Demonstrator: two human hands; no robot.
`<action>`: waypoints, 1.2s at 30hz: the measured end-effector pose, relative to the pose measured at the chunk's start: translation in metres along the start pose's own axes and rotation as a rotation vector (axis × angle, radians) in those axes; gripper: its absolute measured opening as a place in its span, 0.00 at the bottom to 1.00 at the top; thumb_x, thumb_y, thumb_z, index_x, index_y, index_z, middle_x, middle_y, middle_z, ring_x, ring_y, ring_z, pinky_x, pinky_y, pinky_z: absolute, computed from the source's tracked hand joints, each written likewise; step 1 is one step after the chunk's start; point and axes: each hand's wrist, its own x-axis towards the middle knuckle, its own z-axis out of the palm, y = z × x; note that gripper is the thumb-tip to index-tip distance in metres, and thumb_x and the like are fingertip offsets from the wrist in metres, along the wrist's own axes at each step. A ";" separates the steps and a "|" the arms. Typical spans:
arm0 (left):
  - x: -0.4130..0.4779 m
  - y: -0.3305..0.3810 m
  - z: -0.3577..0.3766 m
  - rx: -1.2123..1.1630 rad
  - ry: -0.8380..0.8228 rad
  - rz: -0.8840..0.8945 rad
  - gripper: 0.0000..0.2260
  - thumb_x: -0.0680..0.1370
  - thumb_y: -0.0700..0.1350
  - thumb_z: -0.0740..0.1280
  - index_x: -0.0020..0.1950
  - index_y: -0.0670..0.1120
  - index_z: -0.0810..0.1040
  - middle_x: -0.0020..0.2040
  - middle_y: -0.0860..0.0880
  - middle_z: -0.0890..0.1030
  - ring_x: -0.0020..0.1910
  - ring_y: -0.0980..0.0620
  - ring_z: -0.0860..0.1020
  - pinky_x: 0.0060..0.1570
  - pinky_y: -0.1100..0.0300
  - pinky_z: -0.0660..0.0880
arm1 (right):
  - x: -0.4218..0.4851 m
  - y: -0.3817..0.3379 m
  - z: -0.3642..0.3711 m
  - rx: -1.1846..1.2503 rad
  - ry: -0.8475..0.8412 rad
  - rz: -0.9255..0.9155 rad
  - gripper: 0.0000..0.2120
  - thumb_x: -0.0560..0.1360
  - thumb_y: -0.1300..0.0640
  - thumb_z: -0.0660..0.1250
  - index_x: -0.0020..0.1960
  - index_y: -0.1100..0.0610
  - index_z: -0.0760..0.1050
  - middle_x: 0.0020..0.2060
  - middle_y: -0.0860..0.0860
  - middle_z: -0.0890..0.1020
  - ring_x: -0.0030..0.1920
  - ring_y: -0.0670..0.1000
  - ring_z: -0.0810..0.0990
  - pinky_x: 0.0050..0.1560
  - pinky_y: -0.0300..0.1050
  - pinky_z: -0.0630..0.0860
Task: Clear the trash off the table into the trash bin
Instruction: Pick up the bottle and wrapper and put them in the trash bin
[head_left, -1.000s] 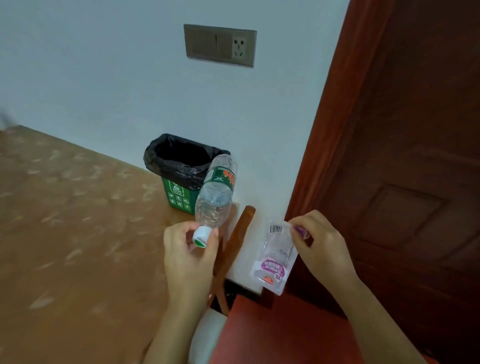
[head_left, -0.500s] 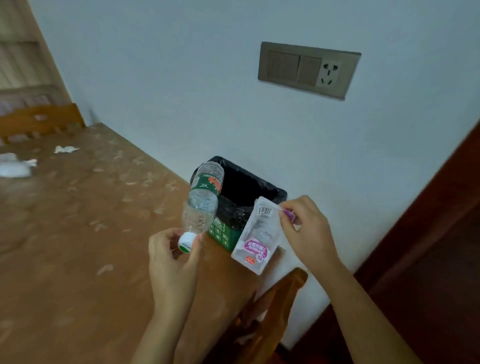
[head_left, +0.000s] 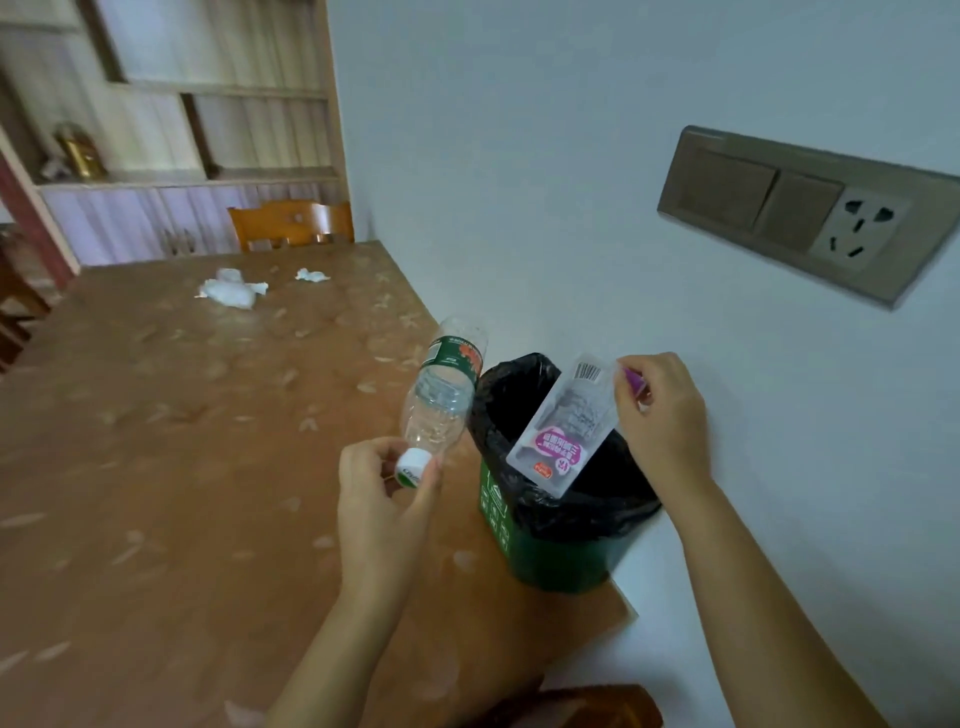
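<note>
A small green trash bin (head_left: 563, 564) with a black liner stands on the brown table (head_left: 156, 493) against the white wall. My left hand (head_left: 382, 499) grips an empty clear plastic bottle (head_left: 441, 395) by its white cap, bottom tilted up and away, just left of the bin. My right hand (head_left: 662, 418) pinches the top corner of a clear plastic wrapper (head_left: 563, 426) with a pink label, which hangs over the bin's opening. Crumpled white tissues (head_left: 234, 291) and a smaller tissue scrap (head_left: 310, 275) lie at the far end of the table.
A wooden chair (head_left: 291, 223) stands at the table's far end before a shelf unit (head_left: 171, 130). A switch and socket plate (head_left: 800, 213) is on the wall at right. Another chair back (head_left: 587, 706) shows at the bottom edge.
The view has swung left, away from the door and toward the table. Both hands now sit closer to the bin, and the wrapper has moved from beside it to over its opening.
</note>
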 end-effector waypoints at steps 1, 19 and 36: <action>-0.001 0.000 0.001 0.013 0.004 0.003 0.12 0.71 0.42 0.71 0.43 0.55 0.69 0.45 0.54 0.72 0.43 0.58 0.74 0.40 0.75 0.68 | 0.004 0.004 0.001 0.015 0.008 0.000 0.04 0.74 0.63 0.63 0.48 0.61 0.75 0.43 0.56 0.75 0.39 0.51 0.74 0.35 0.38 0.70; -0.008 0.004 0.036 0.077 -0.115 0.055 0.14 0.71 0.43 0.71 0.41 0.57 0.67 0.44 0.54 0.72 0.41 0.61 0.74 0.38 0.75 0.69 | -0.026 0.040 0.005 -0.021 -0.269 0.092 0.10 0.74 0.55 0.64 0.55 0.53 0.75 0.49 0.48 0.78 0.49 0.48 0.75 0.45 0.39 0.68; -0.001 -0.001 0.117 0.436 -0.447 0.195 0.18 0.72 0.52 0.70 0.55 0.41 0.74 0.54 0.46 0.72 0.43 0.49 0.75 0.38 0.61 0.72 | -0.081 0.057 -0.027 -0.027 -0.288 0.163 0.11 0.72 0.59 0.67 0.55 0.56 0.76 0.49 0.52 0.80 0.51 0.51 0.76 0.52 0.42 0.72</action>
